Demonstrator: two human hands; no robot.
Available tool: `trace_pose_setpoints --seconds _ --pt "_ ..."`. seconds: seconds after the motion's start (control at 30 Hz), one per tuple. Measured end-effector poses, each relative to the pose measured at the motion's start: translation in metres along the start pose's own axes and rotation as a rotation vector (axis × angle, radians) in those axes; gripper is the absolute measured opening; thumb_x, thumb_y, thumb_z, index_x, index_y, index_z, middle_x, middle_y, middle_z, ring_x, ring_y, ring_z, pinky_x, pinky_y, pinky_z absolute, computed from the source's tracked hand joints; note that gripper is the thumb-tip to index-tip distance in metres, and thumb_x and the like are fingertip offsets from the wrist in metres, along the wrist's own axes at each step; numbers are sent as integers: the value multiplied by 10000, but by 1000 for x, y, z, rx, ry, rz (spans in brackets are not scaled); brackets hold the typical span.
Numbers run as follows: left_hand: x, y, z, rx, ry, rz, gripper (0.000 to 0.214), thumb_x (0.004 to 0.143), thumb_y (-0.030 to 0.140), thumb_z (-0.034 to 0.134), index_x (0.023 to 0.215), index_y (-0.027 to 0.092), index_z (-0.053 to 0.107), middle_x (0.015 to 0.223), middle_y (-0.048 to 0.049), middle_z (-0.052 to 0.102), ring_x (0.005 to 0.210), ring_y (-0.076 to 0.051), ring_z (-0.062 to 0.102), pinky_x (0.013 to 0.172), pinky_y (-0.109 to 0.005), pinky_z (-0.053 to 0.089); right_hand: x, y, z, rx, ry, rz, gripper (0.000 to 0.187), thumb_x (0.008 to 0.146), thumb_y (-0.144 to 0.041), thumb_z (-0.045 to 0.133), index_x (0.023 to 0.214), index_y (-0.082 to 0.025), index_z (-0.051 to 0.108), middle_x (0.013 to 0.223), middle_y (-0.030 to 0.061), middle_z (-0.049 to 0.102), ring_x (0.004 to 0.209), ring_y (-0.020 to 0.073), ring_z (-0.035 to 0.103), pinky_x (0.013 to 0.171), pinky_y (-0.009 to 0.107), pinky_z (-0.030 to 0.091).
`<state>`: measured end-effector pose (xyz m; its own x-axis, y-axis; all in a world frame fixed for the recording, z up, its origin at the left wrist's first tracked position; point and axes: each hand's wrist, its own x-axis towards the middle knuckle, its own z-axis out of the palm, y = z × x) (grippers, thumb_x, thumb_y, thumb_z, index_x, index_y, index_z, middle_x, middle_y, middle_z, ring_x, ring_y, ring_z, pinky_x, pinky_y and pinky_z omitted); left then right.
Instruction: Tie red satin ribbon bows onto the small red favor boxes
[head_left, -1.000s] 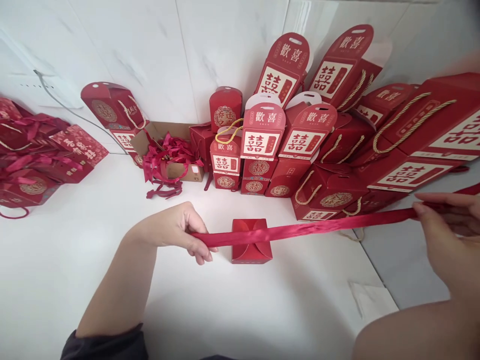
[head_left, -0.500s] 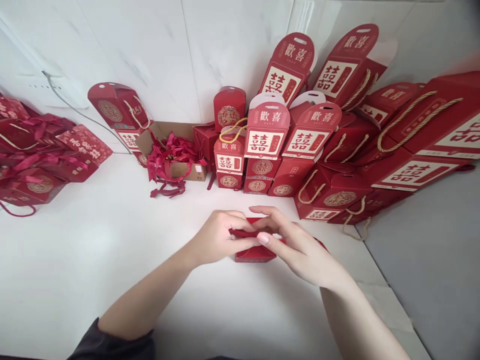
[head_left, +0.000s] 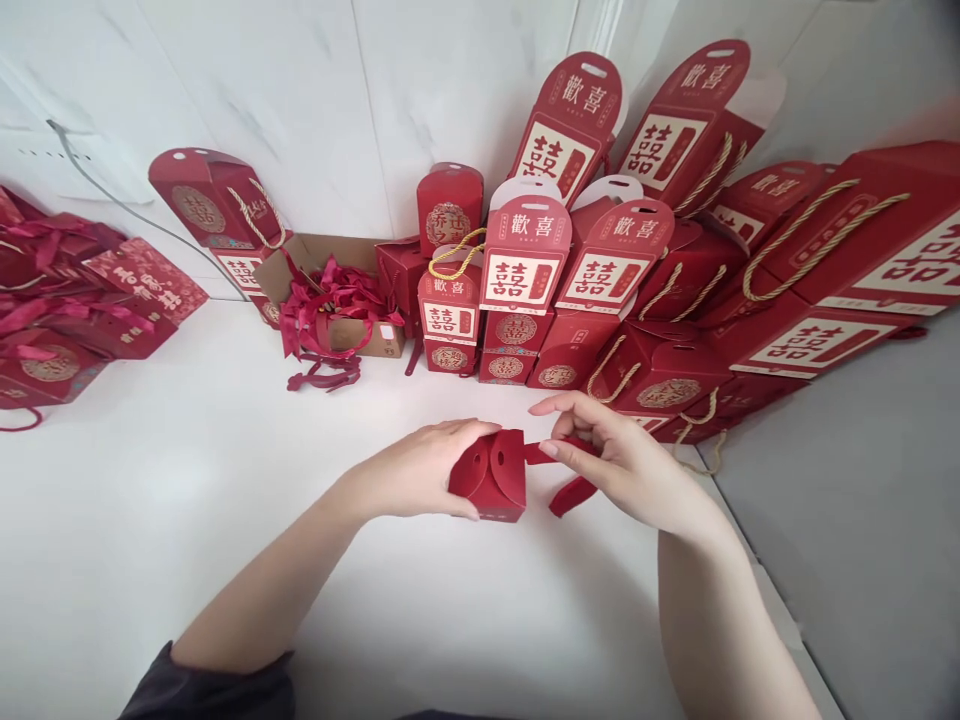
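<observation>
A small red gift box (head_left: 504, 480) stands on the white table in front of me. Its curved top flaps meet in the middle, each with a hole in it. My left hand (head_left: 420, 472) grips the box from its left side, thumb at the front and fingers behind. To the right of the box, my right hand (head_left: 607, 462) pinches a red ribbon (head_left: 571, 495) between thumb and fingers. One ribbon end points toward the box, and another part hangs down near the table. The curled fingers hide the rest of it.
Behind the hands stands a cardboard carton (head_left: 379, 340) heaped with red ribbons (head_left: 337, 300); a loose ribbon (head_left: 324, 374) lies before it. Stacked red boxes (head_left: 529, 255) with rope handles line the wall and right side. More ribboned boxes (head_left: 56, 365) sit at far left.
My hands have parted. The right one has drawn the ribbon off to the right of the box, while the left has shifted to hold the box's side. The box top is uncovered now.
</observation>
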<state>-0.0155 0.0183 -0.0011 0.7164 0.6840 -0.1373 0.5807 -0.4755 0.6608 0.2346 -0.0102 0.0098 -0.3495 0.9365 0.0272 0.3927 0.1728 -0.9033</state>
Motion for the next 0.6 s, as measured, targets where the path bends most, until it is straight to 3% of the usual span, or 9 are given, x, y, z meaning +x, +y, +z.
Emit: trace_pose_setpoints --seconds 0.13,0.27,0.43,0.6 --pt "-4 -8 -11 -50 -41 -110 641 640 386 798 1188 258 491 1298 -76 564 1126 -292 579 894 -366 463 5 -2 7 -95 -97 9 177 962 -290 453 1008 -251 620 793 -15 608 628 123 552 584 249 470" --pt "-4 -5 -16 54 -72 -43 452 658 419 787 1005 229 568 1335 -75 540 1233 -305 505 947 -362 430 8 -1 11 -96 -159 64 227 960 -254 415 958 -248 641 796 -9 652 659 141 626 592 254 494" --pt "-4 -1 -17 69 -52 -19 343 739 401 728 1016 235 614 1325 -61 555 1262 -286 497 985 -351 415 9 5 13 -65 -195 148 223 943 -269 429 961 -234 648 761 5 658 692 180 682 552 260 506" --pt "-1 -4 -10 66 -3 4 262 854 308 596 1108 252 628 1406 -51 499 1272 -245 501 1041 -350 396 9 6 15 -74 -213 117 208 936 -306 475 933 -226 666 813 6 681 673 165 673 604 273 520"
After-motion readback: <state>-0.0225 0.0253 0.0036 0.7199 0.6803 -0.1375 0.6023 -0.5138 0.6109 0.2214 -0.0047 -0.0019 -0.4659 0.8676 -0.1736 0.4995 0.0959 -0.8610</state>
